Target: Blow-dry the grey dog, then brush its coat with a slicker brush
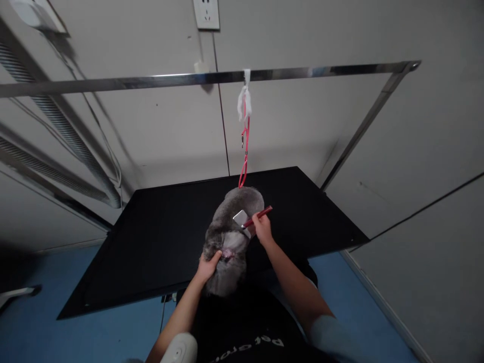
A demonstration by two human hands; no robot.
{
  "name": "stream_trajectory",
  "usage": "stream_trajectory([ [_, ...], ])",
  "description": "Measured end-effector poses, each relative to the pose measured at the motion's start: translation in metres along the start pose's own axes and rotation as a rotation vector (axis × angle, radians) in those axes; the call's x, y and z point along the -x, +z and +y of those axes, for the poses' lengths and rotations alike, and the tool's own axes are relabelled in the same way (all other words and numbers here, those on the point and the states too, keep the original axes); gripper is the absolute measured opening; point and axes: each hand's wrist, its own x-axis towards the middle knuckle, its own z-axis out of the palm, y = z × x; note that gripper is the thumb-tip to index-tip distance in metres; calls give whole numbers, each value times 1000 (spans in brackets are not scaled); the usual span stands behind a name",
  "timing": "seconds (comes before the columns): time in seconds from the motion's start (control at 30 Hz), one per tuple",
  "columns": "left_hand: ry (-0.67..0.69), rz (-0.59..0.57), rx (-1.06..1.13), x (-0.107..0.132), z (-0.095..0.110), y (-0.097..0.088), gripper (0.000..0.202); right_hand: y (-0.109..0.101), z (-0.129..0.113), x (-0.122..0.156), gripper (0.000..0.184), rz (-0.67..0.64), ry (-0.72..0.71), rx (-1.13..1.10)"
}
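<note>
A small grey furry dog (231, 237) stands on a black grooming table (159, 242), facing away from me. My left hand (207, 266) is wrapped around its rear, near a patch of pink skin. My right hand (261, 229) is closed on the red handle of a slicker brush (245, 220), whose silvery pad lies against the fur of the dog's back. A pink leash (245, 151) hangs from the metal bar (212, 78) overhead down to the dog's neck.
The metal frame arm slopes down to the table's right rear corner (363, 131). Ribbed hoses (64, 136) run along the wall at left. A wall socket (206, 13) sits above. The floor is blue (75, 333). A white object (180, 349) lies near my left forearm.
</note>
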Motion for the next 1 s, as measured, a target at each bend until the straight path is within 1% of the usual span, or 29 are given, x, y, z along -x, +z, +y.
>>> stream_trajectory([
  [0.13, 3, 0, 9, 0, 0, 0, 45, 2, 0, -3, 33, -83, 7, 18],
  [0.17, 3, 4, 12, 0, 1, 0, 45, 2, -1, -3, 33, -80, 6, 22],
  [0.27, -11, 7, 29, 0, 2, 0, 46, 3, -3, -4, 31, -17, -13, 26],
  [0.3, -20, 2, 37, 0, 2, 1, 47, 3, -3, -3, 30, -21, -14, 31],
  [0.4, -45, -18, 55, -1, 2, 1, 52, 4, -3, 1, 30, -98, 7, 59],
  [0.43, -51, -12, 57, -1, 2, 1, 53, 4, -3, 2, 30, -103, 12, 67],
  [0.53, -44, 7, 56, -2, 2, 0, 53, 2, -5, 1, 28, -36, 0, 76],
  [0.6, -44, -10, 52, -2, 2, 0, 52, 1, -7, 1, 27, -34, -7, 87],
  [0.7, -55, -17, 36, -1, 0, -1, 52, 7, -10, 2, 27, -115, 2, 127],
  [0.83, -54, -1, 54, -2, -1, -1, 52, 17, -15, 0, 23, -67, -26, 156],
  [0.87, -57, -15, 59, -2, 0, -1, 52, 18, -16, 0, 22, -78, -32, 161],
  [0.93, -43, -33, 56, -2, 1, -1, 51, 22, -18, 0, 21, -141, -32, 180],
  [1.0, -21, -21, 45, -3, 2, -1, 52, 24, -20, -1, 20, -167, -36, 198],
])
